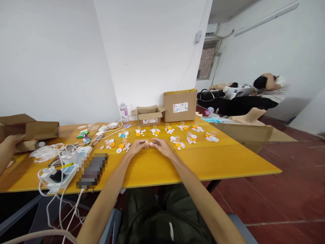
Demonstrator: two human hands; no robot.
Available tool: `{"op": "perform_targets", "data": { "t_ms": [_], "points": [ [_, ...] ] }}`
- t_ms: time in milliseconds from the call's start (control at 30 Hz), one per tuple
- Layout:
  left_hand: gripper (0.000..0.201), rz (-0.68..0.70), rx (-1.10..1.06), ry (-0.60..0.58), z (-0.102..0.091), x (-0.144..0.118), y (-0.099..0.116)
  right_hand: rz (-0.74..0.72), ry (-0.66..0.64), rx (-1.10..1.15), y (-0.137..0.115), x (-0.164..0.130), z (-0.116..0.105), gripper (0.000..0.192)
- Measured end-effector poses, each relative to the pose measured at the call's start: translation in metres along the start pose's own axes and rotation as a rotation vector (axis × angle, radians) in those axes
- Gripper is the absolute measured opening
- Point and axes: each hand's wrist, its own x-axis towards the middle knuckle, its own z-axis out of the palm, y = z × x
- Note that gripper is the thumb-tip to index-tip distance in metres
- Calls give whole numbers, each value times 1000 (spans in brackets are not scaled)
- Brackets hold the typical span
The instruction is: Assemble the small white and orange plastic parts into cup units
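My left hand (137, 147) and my right hand (160, 147) come together over the yellow table, fingers closed around a small orange-and-white plastic piece (147, 142). Its exact kind is too small to make out and partly covered by my fingertips. To the left of my hands lies a cluster with an orange gear-like ring (121, 146) and a white disc (119, 150). On the right, another cluster holds an orange ring (178, 145) and small white parts. Several similar clusters of white, orange and clear pieces form rows behind my hands.
Small open carton (149, 121), taller box (180, 110) and bottle (124, 115) stand at the back. Power strips (61, 176), cables and a blurred-out dark device (92, 170) lie left. Another person's hand (14, 140) reaches by a carton (42, 129). A person sits far right.
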Motion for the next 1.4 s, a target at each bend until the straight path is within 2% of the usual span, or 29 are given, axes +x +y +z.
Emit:
{"op": "perform_targets", "data": {
  "t_ms": [433,667,767,900,967,1100,1400],
  "points": [
    [28,-13,-6,10,-2,0,-4,16,-51,19,-1,0,2,22],
    [28,-30,-27,21,0,1,-2,-55,-40,-121,-9,-2,-1,22],
    [28,-26,-30,22,1,0,1,-24,-30,-91,-7,-2,1,19],
    [29,-24,-38,8,2,-1,3,45,-33,-1,-1,-1,4,32],
    [30,-25,-39,9,2,0,2,37,-51,25,0,-1,4,30],
    [32,-28,-26,15,1,0,0,5,-38,6,-1,-1,3,21],
    [34,-29,-12,24,0,0,0,49,-18,-50,-3,-1,3,26]
  ]
}}
